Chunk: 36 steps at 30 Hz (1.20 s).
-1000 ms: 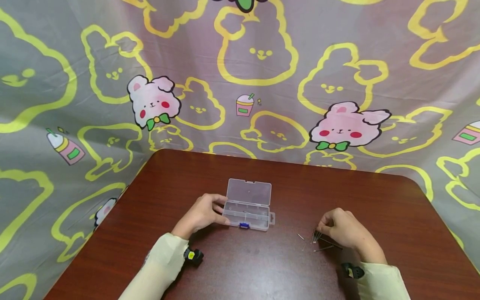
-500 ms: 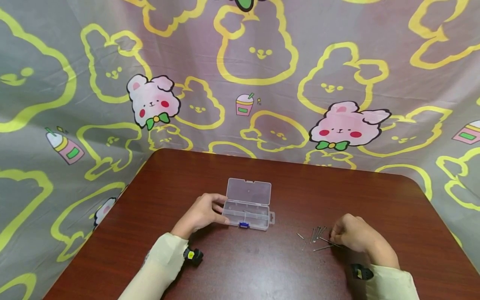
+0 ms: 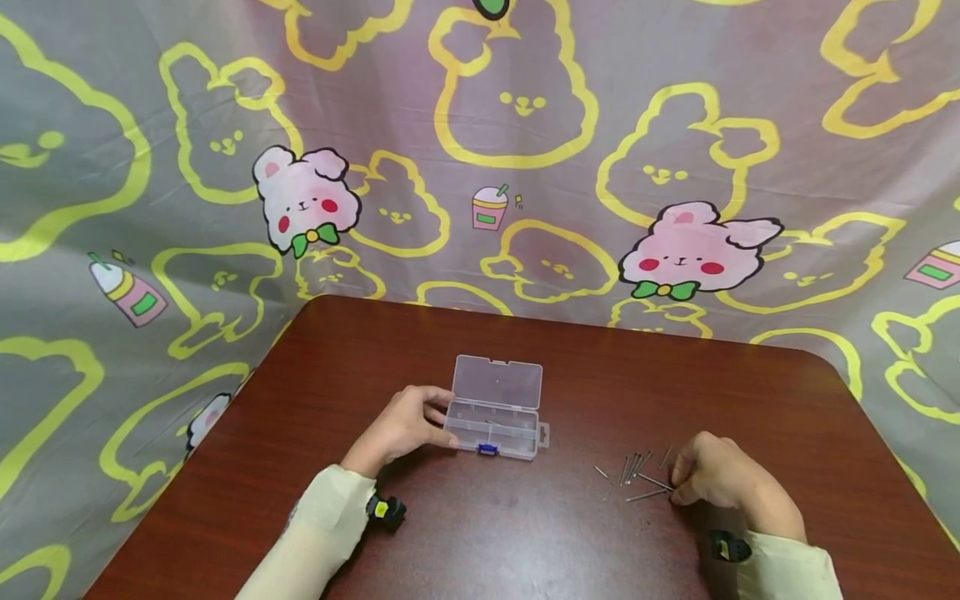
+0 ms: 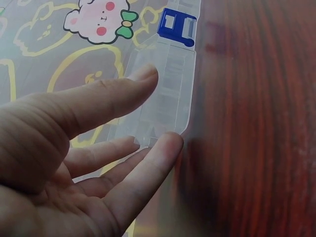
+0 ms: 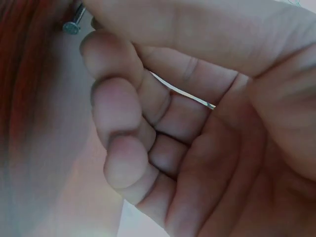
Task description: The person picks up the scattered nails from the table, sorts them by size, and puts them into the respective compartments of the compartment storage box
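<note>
Nearest the wearer, the right sleeve (image 3: 787, 568) is noted over the tabletop (image 3: 555, 525). Ahead of it the right hand (image 3: 727, 479) is set low, its fingers curled and its thumb brought close to the index finger. Two nails (image 3: 647, 496) are found directly left of those fingertips, laid in a narrow V whose closed end is met at the fingertips; their long axes are directed leftward, roughly across the table. In the right wrist view, one nail head (image 5: 72, 28) is seen past the thumb, the shank being largely hidden; whether that nail is pinched cannot be told. Left of the V, a bundle of nails is laid mostly pointing away from the wearer. All are judged best served by the right hand, the nearer one. The left hand (image 3: 405, 423) is placed well apart, thumb and fingers spread about the left end of the clear box (image 3: 513, 454). Its lid (image 3: 498, 383) is raised behind.
</note>
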Each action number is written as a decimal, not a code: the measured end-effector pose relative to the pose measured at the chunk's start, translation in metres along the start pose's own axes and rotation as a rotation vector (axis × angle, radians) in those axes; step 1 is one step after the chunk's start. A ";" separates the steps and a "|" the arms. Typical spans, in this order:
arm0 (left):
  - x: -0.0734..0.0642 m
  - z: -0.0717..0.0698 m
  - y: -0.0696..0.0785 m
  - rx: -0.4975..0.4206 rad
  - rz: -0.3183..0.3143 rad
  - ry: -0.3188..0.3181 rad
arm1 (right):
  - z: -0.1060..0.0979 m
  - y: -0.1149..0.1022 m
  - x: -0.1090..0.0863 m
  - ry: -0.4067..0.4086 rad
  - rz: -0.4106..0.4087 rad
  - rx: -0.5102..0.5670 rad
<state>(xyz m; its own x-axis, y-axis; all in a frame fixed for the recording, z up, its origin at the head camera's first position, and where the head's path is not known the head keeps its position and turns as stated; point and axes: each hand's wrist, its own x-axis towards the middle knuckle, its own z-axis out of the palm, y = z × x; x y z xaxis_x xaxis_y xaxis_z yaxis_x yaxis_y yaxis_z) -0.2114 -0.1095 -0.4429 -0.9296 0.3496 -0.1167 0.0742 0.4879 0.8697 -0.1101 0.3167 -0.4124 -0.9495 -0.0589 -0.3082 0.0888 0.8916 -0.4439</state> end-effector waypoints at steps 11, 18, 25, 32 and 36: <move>-0.001 -0.001 0.000 -0.002 0.002 -0.005 | 0.004 0.003 0.002 0.019 -0.027 -0.033; 0.000 -0.002 0.001 -0.006 0.001 -0.007 | 0.006 0.005 0.000 0.021 -0.066 -0.044; 0.000 -0.001 0.000 -0.009 -0.005 -0.007 | 0.004 0.008 -0.001 -0.012 -0.120 -0.046; -0.001 -0.002 0.000 -0.017 0.010 -0.005 | -0.002 0.007 -0.005 -0.019 -0.158 -0.029; -0.001 -0.001 0.000 -0.016 0.008 -0.006 | -0.005 0.004 -0.007 0.003 -0.157 -0.011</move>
<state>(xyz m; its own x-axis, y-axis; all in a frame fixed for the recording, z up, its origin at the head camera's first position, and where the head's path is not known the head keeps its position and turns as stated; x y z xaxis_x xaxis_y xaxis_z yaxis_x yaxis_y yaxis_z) -0.2111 -0.1103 -0.4426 -0.9267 0.3585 -0.1129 0.0755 0.4719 0.8784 -0.1047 0.3233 -0.4079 -0.9523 -0.1963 -0.2337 -0.0637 0.8767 -0.4768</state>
